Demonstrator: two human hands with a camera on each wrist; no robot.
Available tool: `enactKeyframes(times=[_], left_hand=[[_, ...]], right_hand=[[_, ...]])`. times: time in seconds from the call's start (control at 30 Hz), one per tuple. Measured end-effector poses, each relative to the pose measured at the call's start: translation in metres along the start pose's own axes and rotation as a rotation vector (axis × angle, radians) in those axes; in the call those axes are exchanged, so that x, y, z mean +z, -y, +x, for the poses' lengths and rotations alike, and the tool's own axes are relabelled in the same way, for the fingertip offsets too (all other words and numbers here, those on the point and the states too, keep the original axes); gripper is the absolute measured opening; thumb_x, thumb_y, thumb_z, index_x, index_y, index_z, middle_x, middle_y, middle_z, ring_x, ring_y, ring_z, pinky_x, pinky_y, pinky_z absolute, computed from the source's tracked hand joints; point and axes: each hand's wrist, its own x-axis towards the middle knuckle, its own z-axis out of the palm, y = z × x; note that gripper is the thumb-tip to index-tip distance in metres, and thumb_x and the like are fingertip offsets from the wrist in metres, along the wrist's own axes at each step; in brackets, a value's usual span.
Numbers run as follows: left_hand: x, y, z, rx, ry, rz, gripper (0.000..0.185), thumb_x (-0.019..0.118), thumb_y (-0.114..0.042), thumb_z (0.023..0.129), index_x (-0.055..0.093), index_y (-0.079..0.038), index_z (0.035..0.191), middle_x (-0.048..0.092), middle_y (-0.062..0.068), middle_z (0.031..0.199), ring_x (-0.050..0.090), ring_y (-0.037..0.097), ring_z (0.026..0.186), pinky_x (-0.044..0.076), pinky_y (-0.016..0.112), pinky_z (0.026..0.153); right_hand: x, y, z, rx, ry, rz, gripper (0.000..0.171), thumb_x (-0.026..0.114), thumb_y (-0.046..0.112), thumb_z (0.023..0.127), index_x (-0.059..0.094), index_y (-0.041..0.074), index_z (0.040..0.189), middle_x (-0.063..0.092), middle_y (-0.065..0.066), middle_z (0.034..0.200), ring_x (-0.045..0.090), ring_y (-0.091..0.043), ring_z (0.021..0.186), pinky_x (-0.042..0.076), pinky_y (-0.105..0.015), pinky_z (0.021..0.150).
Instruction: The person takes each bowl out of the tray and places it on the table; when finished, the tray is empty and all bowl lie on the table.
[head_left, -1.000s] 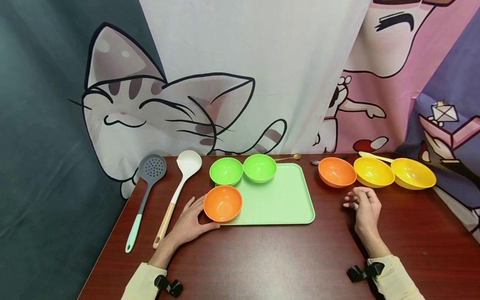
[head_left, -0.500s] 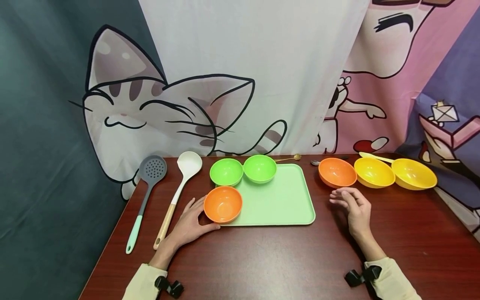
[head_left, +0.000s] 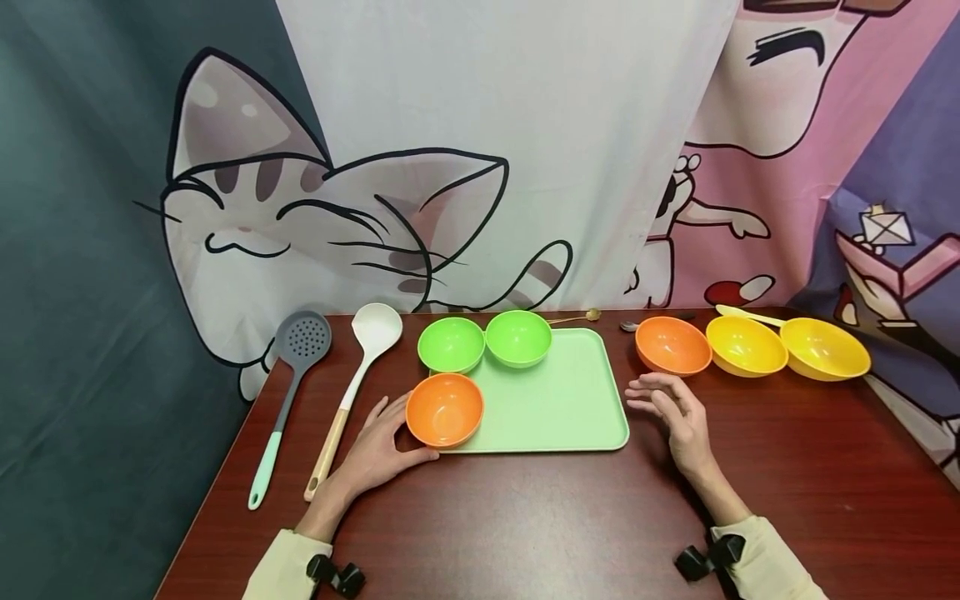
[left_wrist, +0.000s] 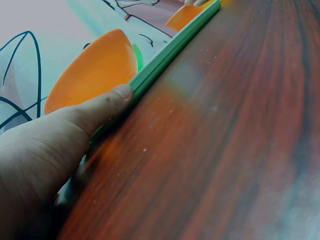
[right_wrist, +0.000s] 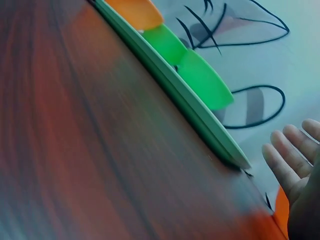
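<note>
My left hand point(head_left: 378, 450) grips the left front corner of a light green tray point(head_left: 562, 408). In the left wrist view its thumb point(left_wrist: 107, 102) lies against the tray's edge, close to an orange bowl point(head_left: 446, 410); the other fingertips are hidden behind that bowl. Two green bowls point(head_left: 452, 344) stand side by side along the tray's back left. My right hand point(head_left: 681, 425) is just right of the tray's right edge, fingers loosely extended and holding nothing. A second orange bowl point(head_left: 672, 346) stands behind it, its edge also showing in the right wrist view.
Left of the tray lie a grey slotted turner point(head_left: 303, 342) and a white ladle point(head_left: 377, 329) with a wooden handle. Two yellow bowls point(head_left: 747, 347) stand at the back right, a pale yellow handle point(head_left: 750, 315) behind them. Small spoons point(head_left: 592, 315) lie along the back edge.
My right hand has moved left, from in front of the right-hand bowls to beside the tray's right edge. The left hand, tray and bowls have stayed in place.
</note>
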Motion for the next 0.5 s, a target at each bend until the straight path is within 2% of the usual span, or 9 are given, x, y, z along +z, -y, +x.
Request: enactKeyframes(times=[0.27, 0.33, 0.5], left_hand=[[-0.002, -0.002, 0.001, 0.014, -0.012, -0.007, 0.09, 0.076, -0.065, 0.076, 0.047, -0.023, 0.15, 0.05, -0.004, 0.152, 0.036, 0.026, 0.147, 0.015, 0.058, 0.123], [-0.001, -0.002, 0.001, 0.012, -0.01, -0.003, 0.09, 0.075, -0.066, 0.076, 0.046, -0.023, 0.15, 0.05, -0.004, 0.152, 0.036, 0.026, 0.147, 0.015, 0.058, 0.123], [-0.001, -0.002, -0.001, 0.003, -0.007, 0.004, 0.092, 0.074, -0.068, 0.076, 0.046, -0.021, 0.151, 0.049, -0.003, 0.152, 0.037, 0.024, 0.147, 0.015, 0.058, 0.124]], right_hand=[[0.033, -0.006, 0.002, -0.073, 0.028, 0.022, 0.025, 0.042, -0.012, 0.098, 0.045, -0.031, 0.112, 0.064, -0.03, 0.104, 0.072, -0.026, 0.097, 0.062, -0.036, 0.081], [0.038, -0.009, 0.002, -0.071, 0.036, 0.013, 0.024, 0.043, -0.012, 0.098, 0.046, -0.031, 0.112, 0.064, -0.031, 0.103, 0.071, -0.026, 0.097, 0.062, -0.035, 0.08], [0.05, -0.012, 0.0, -0.002, 0.043, -0.049, 0.024, 0.048, -0.007, 0.098, 0.05, -0.024, 0.116, 0.06, -0.039, 0.105, 0.071, -0.027, 0.098, 0.062, -0.036, 0.081]])
